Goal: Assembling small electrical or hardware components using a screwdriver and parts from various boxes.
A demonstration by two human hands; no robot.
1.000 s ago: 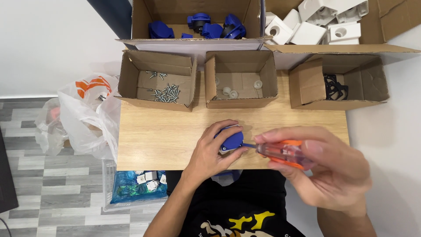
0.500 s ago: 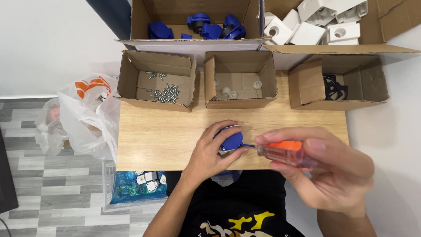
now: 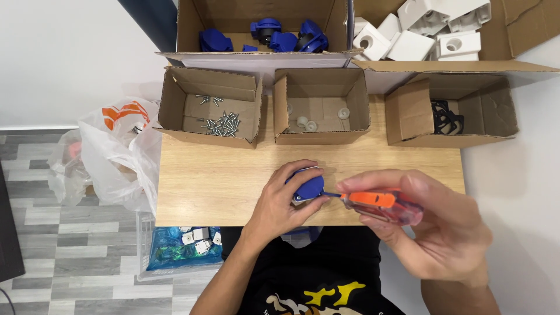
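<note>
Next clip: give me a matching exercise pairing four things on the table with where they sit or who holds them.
Things:
1. screws
2. white rings
3. black gaskets
4. orange-handled screwdriver

Places:
A. right small cardboard box
B. right hand
C. left small cardboard box
D. middle small cardboard box

Pairs: 1-C, 2-D, 3-A, 4-B. The left hand holds the blue part on the wooden table.
</note>
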